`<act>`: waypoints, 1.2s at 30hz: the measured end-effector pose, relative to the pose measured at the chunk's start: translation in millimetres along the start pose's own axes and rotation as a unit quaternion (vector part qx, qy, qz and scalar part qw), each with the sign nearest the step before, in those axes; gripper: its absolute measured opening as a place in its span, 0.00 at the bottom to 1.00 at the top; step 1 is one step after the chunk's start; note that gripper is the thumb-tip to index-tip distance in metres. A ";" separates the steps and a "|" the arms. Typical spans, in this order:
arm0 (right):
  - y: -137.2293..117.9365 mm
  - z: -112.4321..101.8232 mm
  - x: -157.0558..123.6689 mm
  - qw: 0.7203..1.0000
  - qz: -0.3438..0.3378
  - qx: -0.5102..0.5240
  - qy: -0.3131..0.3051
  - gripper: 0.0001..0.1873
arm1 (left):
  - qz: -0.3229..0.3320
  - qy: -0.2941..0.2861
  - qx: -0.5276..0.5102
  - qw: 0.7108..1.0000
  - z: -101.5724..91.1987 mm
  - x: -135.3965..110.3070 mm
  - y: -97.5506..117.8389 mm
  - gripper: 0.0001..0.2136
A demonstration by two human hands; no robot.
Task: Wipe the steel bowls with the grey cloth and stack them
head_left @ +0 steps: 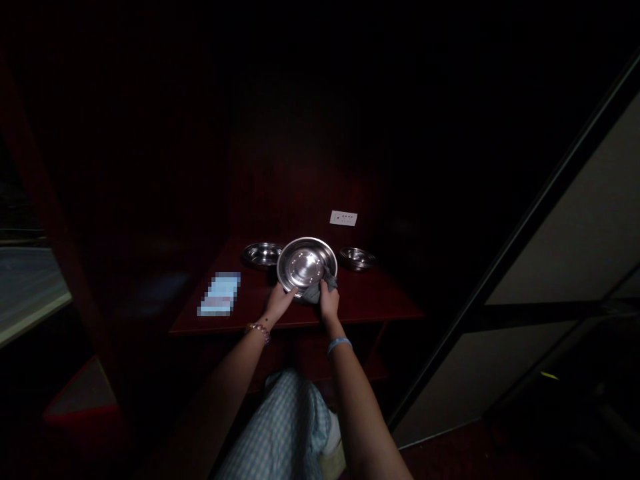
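A shiny metal bowl is held up over the dark red table, tilted so its inside faces me. My left hand grips the lower left of its rim, thumb on the inner side. My right hand is closed on a grey cloth, which lies against the bowl's lower right rim and inner wall. Behind the held bowl on the left sits another metal bowl, partly covered by it. To the right stands a small stack of metal bowls.
The red wooden table has its front edge close to my wrists. A blurred-out bright rectangle lies at its left. A white socket plate is on the back wall. Dark panels flank both sides; a grey partition stands at right.
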State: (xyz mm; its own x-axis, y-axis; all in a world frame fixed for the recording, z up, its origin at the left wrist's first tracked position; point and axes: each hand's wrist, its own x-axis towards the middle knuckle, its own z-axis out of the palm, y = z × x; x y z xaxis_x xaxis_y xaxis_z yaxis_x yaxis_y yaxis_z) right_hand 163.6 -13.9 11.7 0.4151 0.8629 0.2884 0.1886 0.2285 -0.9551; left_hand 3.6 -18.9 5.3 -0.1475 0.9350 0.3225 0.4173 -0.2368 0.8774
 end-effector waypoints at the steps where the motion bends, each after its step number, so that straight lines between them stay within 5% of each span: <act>1: 0.5 0.1 0.1 1.000 -0.001 0.000 0.000 0.19 | -0.002 -0.004 -0.015 1.000 -0.1 0.0 -0.2 0.23; 36: 0.6 -0.1 -0.5 1.000 0.003 0.001 0.009 0.17 | -0.035 -0.020 -0.037 0.998 -3.6 -2.7 6.9 0.22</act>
State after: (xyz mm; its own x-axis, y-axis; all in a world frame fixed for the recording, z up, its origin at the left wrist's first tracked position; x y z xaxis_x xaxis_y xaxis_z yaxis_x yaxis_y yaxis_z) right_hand 163.5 -14.3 11.0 0.4330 0.8556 0.2838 0.1851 0.2238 -0.9569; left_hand 3.6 -24.0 11.8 -0.1368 0.9597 0.2455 0.3400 -0.1873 0.9216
